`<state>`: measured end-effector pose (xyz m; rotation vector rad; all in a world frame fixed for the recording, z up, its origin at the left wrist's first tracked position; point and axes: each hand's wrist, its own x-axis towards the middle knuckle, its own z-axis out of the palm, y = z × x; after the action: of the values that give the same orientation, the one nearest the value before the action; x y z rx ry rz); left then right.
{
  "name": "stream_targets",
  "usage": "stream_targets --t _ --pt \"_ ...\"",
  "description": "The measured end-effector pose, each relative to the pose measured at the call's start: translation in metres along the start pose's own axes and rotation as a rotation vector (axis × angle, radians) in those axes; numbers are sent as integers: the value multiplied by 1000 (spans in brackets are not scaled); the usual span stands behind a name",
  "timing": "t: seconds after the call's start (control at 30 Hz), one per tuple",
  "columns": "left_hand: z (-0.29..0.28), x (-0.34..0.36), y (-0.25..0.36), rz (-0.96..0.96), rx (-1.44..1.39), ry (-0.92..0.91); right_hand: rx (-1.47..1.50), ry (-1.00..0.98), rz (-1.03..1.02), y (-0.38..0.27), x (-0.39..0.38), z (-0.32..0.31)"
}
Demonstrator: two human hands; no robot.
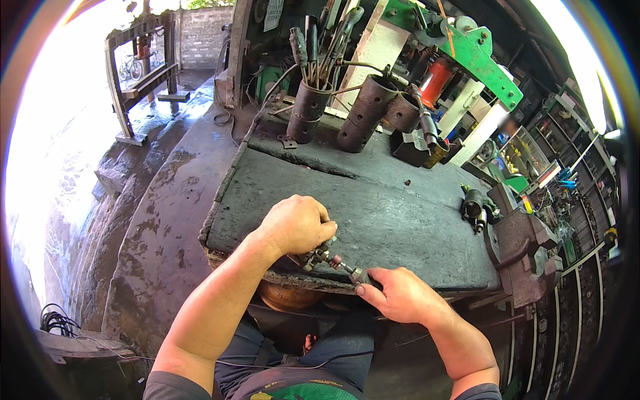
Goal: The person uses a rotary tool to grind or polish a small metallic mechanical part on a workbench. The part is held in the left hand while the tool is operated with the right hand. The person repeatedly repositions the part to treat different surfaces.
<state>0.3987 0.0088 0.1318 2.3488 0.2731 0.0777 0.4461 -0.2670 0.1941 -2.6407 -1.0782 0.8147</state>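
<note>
Near the front edge of the dark workbench [393,207], my left hand [298,225] is closed on a small metal part [310,259]. Its exact kind is partly hidden under the fingers. My right hand [400,295] grips a handheld rotary grinder [361,276], thumb along its grey collar. A thin shaft runs from the grinder toward the metal part, ending in a small reddish-brown grinding tip [336,261]. The tip is at or very close to the part; I cannot tell whether they touch.
Perforated metal cylinders [368,110] stand at the back, one holding several rods and tools. A bench vise [527,257] sits at the right end, near a dark cylindrical part [473,202]. Behind rises a green press frame [483,60] with a red jack [437,80]. A cord crosses my lap.
</note>
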Motion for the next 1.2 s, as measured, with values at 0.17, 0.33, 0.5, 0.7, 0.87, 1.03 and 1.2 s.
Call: stream_targets --t 0.17,0.33,0.5,0.7,0.87,1.03,1.2 --pt "1 0 0 -15 -24 -5 -6 10 39 2 2 -1" --pt "0 -1 0 3 -16 5 -6 -16 -7 4 -3 -2" --pt "0 1 2 -10 -14 -11 -21 -3 6 7 -6 0" --pt "0 0 1 -2 -7 -6 -33 48 8 9 -4 1" --pt "0 -1 1 -13 -9 3 -6 -1 -33 8 -5 2" --pt "1 0 0 -1 -14 5 -51 23 3 9 -3 1" --pt "1 -1 -1 -5 -23 9 -23 -5 -6 9 -5 -1"
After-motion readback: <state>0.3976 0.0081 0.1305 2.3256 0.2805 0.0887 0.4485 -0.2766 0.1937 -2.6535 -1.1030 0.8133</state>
